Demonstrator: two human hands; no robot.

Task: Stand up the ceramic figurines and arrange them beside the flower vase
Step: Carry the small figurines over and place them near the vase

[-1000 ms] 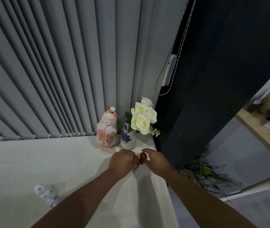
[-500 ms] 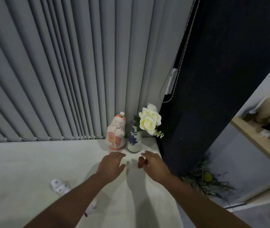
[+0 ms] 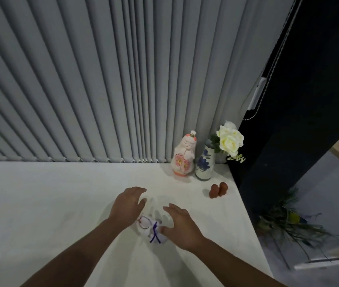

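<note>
Two open hands, left hand point(image 3: 127, 206) and right hand point(image 3: 182, 225), flank lying white ceramic figurine with blue markings point(image 3: 153, 230), lower centre | pink-flowered white ceramic doll point(image 3: 183, 157) upright beside blue-flowered white ceramic vase point(image 3: 204, 165), right of centre

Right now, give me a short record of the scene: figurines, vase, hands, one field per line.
standing figurine: pink doll, upright, left of vase
vase: blue-flowered vase with white roses, by the blinds
small pieces: two brown figures in front of vase
lying figurine: white figurine, on its side on the table
left hand: open, at the white figurine
right hand: open, beside it
</note>
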